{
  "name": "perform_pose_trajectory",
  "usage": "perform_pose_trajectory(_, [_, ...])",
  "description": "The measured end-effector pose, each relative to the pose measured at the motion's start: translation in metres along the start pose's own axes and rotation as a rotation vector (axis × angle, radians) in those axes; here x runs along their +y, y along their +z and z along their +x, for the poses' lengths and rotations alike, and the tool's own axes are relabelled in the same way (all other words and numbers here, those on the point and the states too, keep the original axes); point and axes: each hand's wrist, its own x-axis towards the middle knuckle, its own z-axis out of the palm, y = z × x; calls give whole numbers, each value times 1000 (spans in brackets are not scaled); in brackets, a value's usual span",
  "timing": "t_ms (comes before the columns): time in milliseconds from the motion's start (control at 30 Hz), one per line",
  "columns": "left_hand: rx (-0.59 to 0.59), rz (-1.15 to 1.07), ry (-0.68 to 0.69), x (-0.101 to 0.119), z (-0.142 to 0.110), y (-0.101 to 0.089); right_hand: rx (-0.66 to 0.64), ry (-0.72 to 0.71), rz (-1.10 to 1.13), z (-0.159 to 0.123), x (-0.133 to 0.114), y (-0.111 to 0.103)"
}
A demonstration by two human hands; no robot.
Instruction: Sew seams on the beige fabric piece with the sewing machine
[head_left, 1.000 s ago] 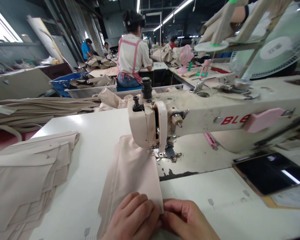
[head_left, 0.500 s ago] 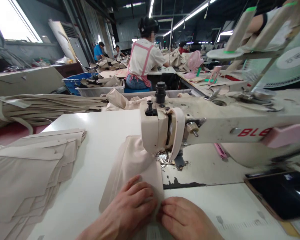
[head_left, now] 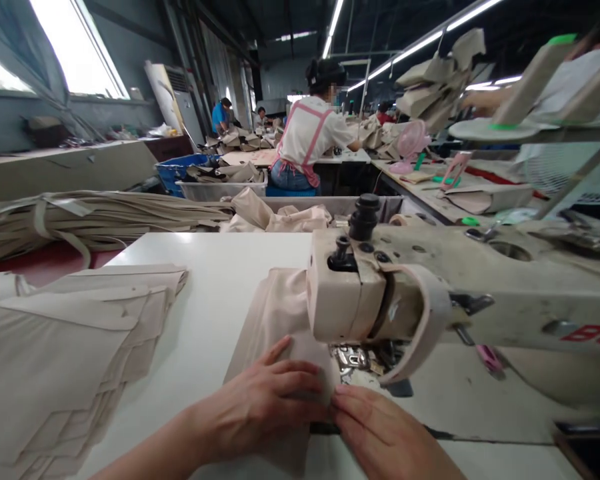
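A beige fabric piece lies on the white table, its right edge beside the metal presser foot of the sewing machine. My left hand rests on the fabric, palm down, fingers stretched over it and slightly bent. Close by on the right, my right hand pinches the fabric's edge between thumb and fingers, just in front of the foot. The machine head hides the needle and part of the cloth.
Stacked beige cut pieces lie on the table's left. Behind them is a bundle of long strips. Pink snips lie under the machine arm. Thread cones stand at right. A person in a pink apron sits ahead.
Both hands have moved forward with the fabric, closer to the presser foot. My view has shifted, so the machine appears lower and larger. At right, a person's raised bundle of pieces has come into view.
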Motion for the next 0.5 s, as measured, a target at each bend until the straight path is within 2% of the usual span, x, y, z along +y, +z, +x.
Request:
perform_pose_trajectory(200, [-28, -51, -64, -14, 12, -8, -45, 109, -39, 0, 2, 6])
perform_pose_trajectory(367, [53, -105, -125, -27, 20, -10, -83, 207, 27, -3, -2, 4])
perform_pose_trajectory(500, [125, 22, -144, -47, 23, -3, -89, 215, 20, -9, -2, 5])
